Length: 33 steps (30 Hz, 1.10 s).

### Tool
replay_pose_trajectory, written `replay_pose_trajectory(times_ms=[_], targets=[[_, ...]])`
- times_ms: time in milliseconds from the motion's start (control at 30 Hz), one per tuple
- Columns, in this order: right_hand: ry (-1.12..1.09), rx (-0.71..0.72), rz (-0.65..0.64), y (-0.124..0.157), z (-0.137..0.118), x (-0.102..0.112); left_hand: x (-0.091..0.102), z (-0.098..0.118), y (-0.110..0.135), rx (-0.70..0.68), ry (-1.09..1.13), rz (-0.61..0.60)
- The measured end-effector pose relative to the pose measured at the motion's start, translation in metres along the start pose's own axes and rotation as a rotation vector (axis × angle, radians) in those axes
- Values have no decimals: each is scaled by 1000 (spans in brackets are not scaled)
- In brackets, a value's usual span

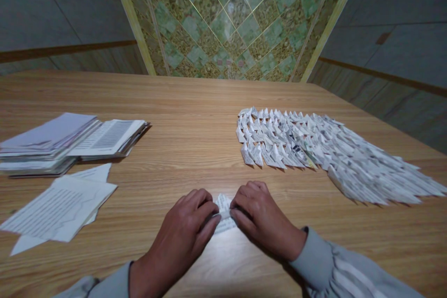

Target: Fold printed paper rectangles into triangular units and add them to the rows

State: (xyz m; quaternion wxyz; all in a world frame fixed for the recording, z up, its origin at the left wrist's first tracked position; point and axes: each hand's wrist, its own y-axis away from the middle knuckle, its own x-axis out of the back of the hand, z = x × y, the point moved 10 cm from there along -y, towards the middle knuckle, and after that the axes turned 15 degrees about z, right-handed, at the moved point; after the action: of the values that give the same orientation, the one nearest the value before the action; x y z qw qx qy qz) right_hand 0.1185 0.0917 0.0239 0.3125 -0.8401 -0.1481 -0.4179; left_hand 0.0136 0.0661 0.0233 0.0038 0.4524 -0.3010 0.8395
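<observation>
Near the front middle of the table, a small folded piece of printed paper [223, 207] sits between my hands, with a pointed top. My left hand [190, 221] pinches its left side between thumb and curled fingers. From the other side my right hand [256, 214] grips the right edge in the same way. Both hands partly cover the paper, so its full shape is hidden. Beyond my right hand stand rows of folded paper boats [268, 135], made of printed sheets and packed close together.
At the left lies a stack of papers [52, 135] beside a pile of printed sheets [111, 137]. Loose printed sheets [66, 205] overlap in front of them. More folded papers [377, 167] spread to the right on the wooden table [188, 102]. A patterned tiled floor [223, 18] shows beyond.
</observation>
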Motion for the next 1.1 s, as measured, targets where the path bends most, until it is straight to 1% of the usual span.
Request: replay_pose_trajectory(times_ms=[133,267,500,633,733,833,933,1033,1100], targets=[[13,-28,14,0,1,-1,-1,-10,0,80,-15,-8],[40,-42,38,-1,1,-1,-3,-11,1,88,-39,-13],[77,-64,38,-1,0,-5,-6,-12,-1,94,-70,-27],[27,-144,52,2,6,-1,-7,-13,0,106,-77,-36],[-37,-236,75,5,18,6,-6,-13,1,101,-71,-30],[-53,-297,87,8,32,11,-6,-10,0,59,-66,-38],[-39,-307,68,8,40,13,-4,-2,-1,-39,-79,-11],[-36,-221,32,4,31,12,1,7,-1,-145,-105,49],[-20,-143,20,2,19,12,1,7,-1,-155,-93,56]])
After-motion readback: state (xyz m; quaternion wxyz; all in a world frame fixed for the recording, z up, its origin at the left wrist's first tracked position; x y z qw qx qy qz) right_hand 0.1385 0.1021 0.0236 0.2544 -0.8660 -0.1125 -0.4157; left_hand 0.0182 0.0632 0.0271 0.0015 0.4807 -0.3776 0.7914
